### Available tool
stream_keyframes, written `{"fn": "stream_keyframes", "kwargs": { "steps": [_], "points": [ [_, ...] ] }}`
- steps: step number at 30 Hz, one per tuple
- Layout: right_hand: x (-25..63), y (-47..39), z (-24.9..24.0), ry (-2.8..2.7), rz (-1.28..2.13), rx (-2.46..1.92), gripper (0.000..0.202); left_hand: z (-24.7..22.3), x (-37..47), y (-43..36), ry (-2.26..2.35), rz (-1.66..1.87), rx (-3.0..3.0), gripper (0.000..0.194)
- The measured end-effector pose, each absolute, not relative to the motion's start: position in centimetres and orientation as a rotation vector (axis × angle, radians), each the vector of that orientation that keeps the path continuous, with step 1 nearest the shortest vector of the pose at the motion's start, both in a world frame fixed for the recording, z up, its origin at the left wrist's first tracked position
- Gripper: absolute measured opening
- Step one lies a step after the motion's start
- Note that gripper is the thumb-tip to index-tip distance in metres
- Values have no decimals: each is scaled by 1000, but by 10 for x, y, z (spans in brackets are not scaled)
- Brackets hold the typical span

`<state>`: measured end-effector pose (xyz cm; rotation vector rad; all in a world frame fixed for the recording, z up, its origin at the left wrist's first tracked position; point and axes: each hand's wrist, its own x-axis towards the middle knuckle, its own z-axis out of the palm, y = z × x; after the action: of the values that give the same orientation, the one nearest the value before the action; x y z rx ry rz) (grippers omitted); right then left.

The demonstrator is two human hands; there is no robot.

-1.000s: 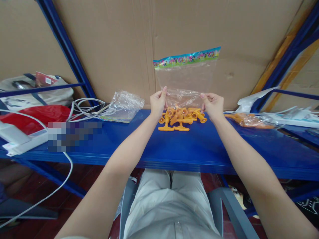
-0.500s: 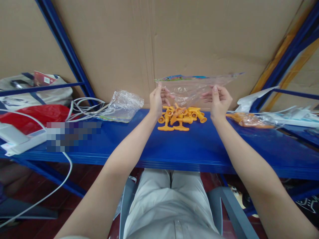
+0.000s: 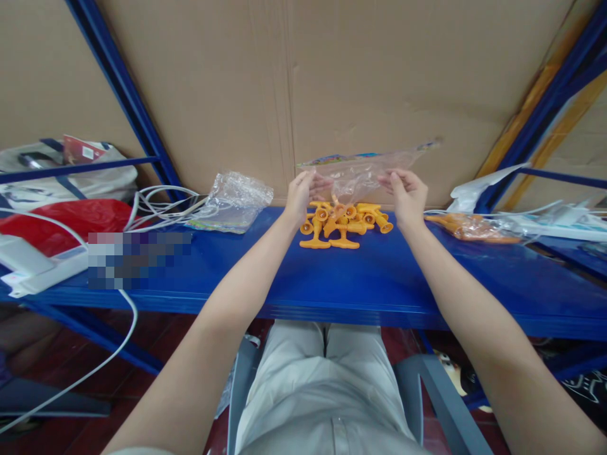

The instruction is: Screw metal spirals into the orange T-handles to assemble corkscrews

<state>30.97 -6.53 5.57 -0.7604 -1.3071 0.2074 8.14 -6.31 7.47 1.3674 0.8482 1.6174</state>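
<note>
Between my two hands a clear plastic bag [image 3: 353, 180] is stretched sideways above the table, with a coloured printed strip along its far edge. My left hand [image 3: 306, 193] pinches the bag's left side. On the right side, my right hand [image 3: 405, 193] grips it with thumb and fingers. Just below and behind the bag lies a pile of orange plastic T-shaped handles [image 3: 344, 221] with round, hollow ends. Two of them lie at the front of the pile with their crossbars toward me. The bag seems to hold nothing, though its folds make that hard to see.
Another crumpled clear bag [image 3: 237, 202] lies left, beside white cables [image 3: 161, 199] and a red bag [image 3: 71, 218]. At right are orange pieces in clear plastic [image 3: 474, 227]. A cardboard panel [image 3: 213, 95] stands behind the blue table [image 3: 351, 284]; blue posts [image 3: 123, 95] flank it.
Both hands have come slightly closer together, the right hand moving left. The bag is slacker and a little lower. The orange pile has stayed put.
</note>
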Motion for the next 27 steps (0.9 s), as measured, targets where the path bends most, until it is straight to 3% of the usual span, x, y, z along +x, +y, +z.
{"fn": "stream_keyframes", "kwargs": {
  "steps": [12, 17, 22, 27],
  "points": [
    [314, -69, 60, -1329, 122, -723, 31, 79, 79, -51, 806, 1760, 1384, 25],
    [316, -69, 60, -1371, 258, -753, 30, 78, 81, -47, 870, 1663, 1316, 10],
    [311, -62, 53, -1401, 406, -797, 34, 69, 81, -52, 912, 1472, 1245, 12],
    [306, -56, 41, -1299, 581, -865, 22, 65, 79, -53, 986, 1396, 1199, 16]
  ]
}}
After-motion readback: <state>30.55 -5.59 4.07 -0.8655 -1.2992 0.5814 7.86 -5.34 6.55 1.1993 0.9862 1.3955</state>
